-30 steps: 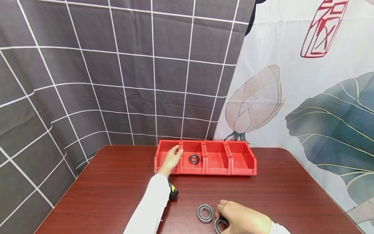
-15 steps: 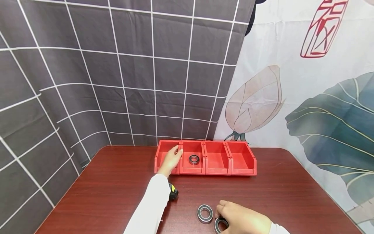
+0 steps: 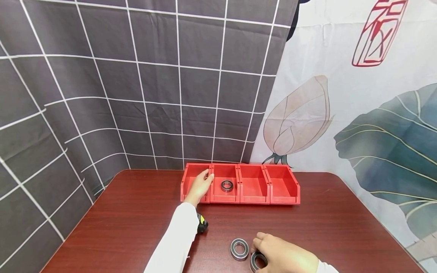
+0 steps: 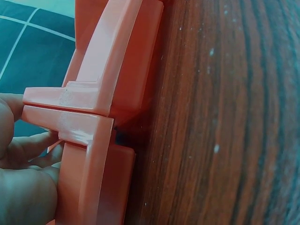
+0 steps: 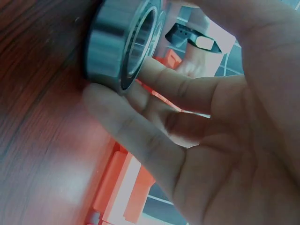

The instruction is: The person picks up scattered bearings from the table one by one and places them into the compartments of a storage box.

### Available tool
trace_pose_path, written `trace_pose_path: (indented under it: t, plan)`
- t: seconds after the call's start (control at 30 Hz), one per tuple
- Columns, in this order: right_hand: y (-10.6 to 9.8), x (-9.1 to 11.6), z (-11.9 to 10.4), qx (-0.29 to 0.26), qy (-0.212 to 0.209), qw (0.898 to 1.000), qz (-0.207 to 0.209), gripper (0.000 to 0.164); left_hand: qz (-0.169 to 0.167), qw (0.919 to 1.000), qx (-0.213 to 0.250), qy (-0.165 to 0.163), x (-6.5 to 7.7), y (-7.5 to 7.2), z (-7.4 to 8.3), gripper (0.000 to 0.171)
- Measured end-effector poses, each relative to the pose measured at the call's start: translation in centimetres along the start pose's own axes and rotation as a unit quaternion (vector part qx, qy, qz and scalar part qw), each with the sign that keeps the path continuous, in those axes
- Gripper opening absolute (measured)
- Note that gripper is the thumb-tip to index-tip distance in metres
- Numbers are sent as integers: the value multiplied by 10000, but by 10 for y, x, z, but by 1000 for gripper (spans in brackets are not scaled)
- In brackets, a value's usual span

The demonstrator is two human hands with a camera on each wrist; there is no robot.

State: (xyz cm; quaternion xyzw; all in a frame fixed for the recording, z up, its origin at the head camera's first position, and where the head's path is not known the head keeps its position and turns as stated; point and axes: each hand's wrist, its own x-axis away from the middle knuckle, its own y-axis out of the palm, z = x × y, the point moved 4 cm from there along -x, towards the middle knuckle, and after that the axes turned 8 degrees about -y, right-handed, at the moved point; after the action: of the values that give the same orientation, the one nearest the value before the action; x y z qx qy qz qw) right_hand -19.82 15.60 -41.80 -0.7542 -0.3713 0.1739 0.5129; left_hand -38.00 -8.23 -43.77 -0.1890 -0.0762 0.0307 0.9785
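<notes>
My left hand straddles the divider between the two leftmost compartments of a row of red plastic storage bins. Its thumb lies on the right side of that wall and its fingers on the left; the left wrist view shows the hand pinching the bin wall. Lower right, my right hand grips a steel ball bearing on the table, fingers around its edge. In the right wrist view the bearing touches the fingertips. Just left of it, a second bearing lies flat, and a third bearing sits in the second bin.
A black and yellow object, partly behind the left sleeve, rests on the dark red wooden table. Behind the bins hang a grey gridded cloth and a white printed cloth.
</notes>
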Motion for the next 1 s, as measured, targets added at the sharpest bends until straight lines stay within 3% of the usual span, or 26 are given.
trace_pose_path:
  t: [0.2, 0.37, 0.6, 0.73, 0.83, 1.0]
  plan:
    - [-5, 1, 4, 35, -100, 9996, 243, 23, -2, 10000, 36, 36, 0, 0, 0, 60]
    - [-12, 4, 3, 533, -570, 9922, 975, 24, -12, 10000, 62, 56, -1, 0, 0, 59]
    - [-17, 2, 4, 1149, -1003, 9689, 1949, 28, -13, 10000, 80, -14, -1, 0, -2, 59]
    - [-22, -2, 7, 1387, -1343, 9487, 2502, 34, -21, 10000, 79, 29, 0, 0, -2, 59]
    - [-26, -5, 10, 1503, -1516, 9357, 2809, 38, -21, 9999, 88, 72, 1, 0, -1, 59]
    - [-36, -12, 15, 1614, -1551, 9242, 3094, 40, -10, 9999, 91, 97, 1, 0, 0, 60]
